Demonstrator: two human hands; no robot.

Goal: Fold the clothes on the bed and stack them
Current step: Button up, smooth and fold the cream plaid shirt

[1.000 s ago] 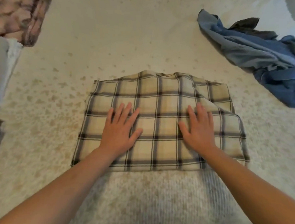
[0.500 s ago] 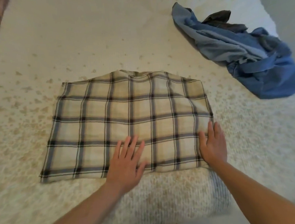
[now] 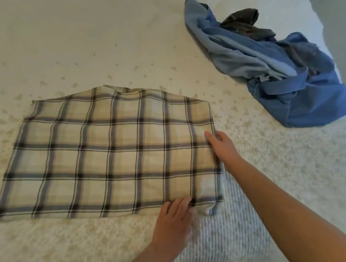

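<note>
Two hands touch one checked cloth (image 3: 113,153) lying flat on the bed (image 3: 85,45). At its right edge the right hand (image 3: 223,146) pinches the cloth; at its near edge the left hand (image 3: 175,220) rests with fingers together, blurred. Beyond its far right corner lies one heap of blue clothes (image 3: 274,67), partly cut off, number unclear.

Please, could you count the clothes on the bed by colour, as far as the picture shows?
Beige plaid: 1, the plaid garment, lying flat and partly folded.
Blue: at least 1, the blue clothes, crumpled in a heap; how many pieces it holds cannot be told.
Dark grey: 1, the grey garment on top of that heap.
Total: at least 3.
</note>
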